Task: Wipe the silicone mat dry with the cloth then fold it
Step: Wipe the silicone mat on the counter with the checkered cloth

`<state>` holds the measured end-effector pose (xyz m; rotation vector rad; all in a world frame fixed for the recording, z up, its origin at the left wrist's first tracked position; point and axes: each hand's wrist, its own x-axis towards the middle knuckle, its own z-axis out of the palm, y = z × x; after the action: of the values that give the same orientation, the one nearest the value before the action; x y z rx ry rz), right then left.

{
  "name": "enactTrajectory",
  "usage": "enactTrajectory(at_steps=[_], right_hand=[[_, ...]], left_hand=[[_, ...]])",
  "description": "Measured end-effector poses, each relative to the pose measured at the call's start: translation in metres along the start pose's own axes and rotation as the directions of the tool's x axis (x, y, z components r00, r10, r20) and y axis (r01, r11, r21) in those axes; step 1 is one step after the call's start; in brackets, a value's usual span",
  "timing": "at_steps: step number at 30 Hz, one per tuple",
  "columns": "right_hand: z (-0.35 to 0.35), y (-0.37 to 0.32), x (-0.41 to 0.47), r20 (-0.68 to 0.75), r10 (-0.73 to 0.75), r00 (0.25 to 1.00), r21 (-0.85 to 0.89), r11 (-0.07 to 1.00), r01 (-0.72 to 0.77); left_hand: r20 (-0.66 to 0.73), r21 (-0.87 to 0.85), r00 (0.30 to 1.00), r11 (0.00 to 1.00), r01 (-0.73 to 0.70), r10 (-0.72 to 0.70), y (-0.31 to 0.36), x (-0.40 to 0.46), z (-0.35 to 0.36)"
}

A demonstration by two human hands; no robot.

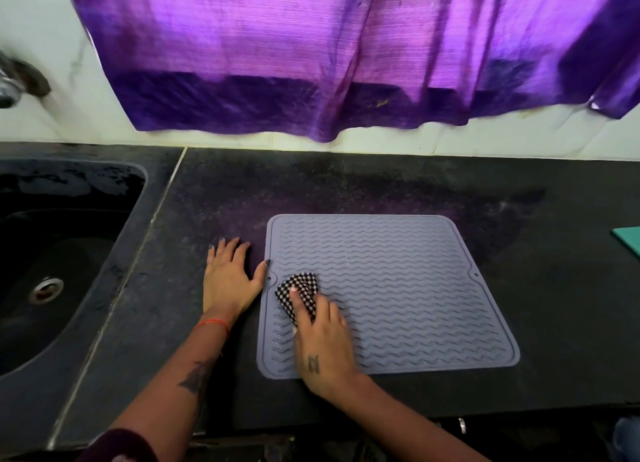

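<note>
A grey silicone mat (398, 281) with wavy ridges lies flat on the dark counter (346, 187). A black-and-white checked cloth (298, 290) sits bunched on the mat's left part. My right hand (323, 340) grips the cloth and presses it on the mat, index finger stretched over it. My left hand (230, 274) lies flat on the counter just left of the mat, fingers spread, its thumb touching the mat's left edge.
A dark sink (52, 253) with a metal drain is set into the counter at the left, a tap (10, 87) on the wall above it. A purple curtain (346, 52) hangs over the back wall. A teal object (628, 239) pokes in at the right edge.
</note>
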<state>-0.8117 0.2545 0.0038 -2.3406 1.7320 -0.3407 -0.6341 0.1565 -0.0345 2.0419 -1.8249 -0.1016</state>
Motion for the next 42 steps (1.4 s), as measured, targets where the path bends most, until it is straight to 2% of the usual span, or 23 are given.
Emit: enactTrajectory(at_steps=[2, 8, 13, 17, 20, 27, 32, 37, 42], right_hand=[[-0.002, 0.000, 0.000, 0.030, -0.037, 0.999, 0.051, 0.998, 0.036], [0.016, -0.003, -0.013, 0.058, -0.271, 0.961, -0.024, 0.962, 0.273], [0.000, -0.003, -0.010, 0.093, -0.279, 0.956, 0.141, 0.954, 0.265], [0.004, 0.004, -0.030, 0.120, -0.423, 0.898, 0.139, 0.903, 0.407], [-0.002, 0.011, -0.022, 0.166, -0.470, 0.867, 0.178, 0.879, 0.442], [-0.013, 0.051, -0.034, 0.191, -0.443, 0.876, 0.158, 0.894, 0.418], [-0.024, 0.061, -0.029, 0.150, -0.451, 0.880, 0.175, 0.888, 0.425], [-0.020, 0.111, -0.051, 0.073, -0.315, 0.946, 0.098, 0.947, 0.307], [-0.026, 0.111, -0.048, 0.077, -0.343, 0.936, 0.135, 0.934, 0.331]], left_hand=[[0.007, -0.012, 1.000, 1.000, 0.001, -0.001, 0.000, 0.000, 0.000], [-0.006, -0.049, 1.000, 0.999, 0.004, -0.004, -0.001, 0.001, 0.001], [-0.010, -0.040, 1.000, 0.999, 0.004, -0.004, -0.002, -0.001, 0.002], [-0.002, -0.023, 1.000, 1.000, 0.003, -0.003, -0.003, 0.000, 0.003], [-0.006, -0.016, 1.000, 1.000, 0.000, 0.000, -0.004, 0.000, 0.003], [-0.010, 0.004, 1.000, 1.000, -0.004, 0.004, -0.003, -0.003, 0.002], [-0.010, 0.013, 1.000, 1.000, 0.003, -0.003, -0.002, -0.005, 0.000], [-0.009, 0.012, 1.000, 1.000, 0.000, 0.000, -0.003, -0.005, 0.000], [-0.010, 0.025, 1.000, 1.000, -0.005, 0.005, -0.002, -0.006, 0.000]])
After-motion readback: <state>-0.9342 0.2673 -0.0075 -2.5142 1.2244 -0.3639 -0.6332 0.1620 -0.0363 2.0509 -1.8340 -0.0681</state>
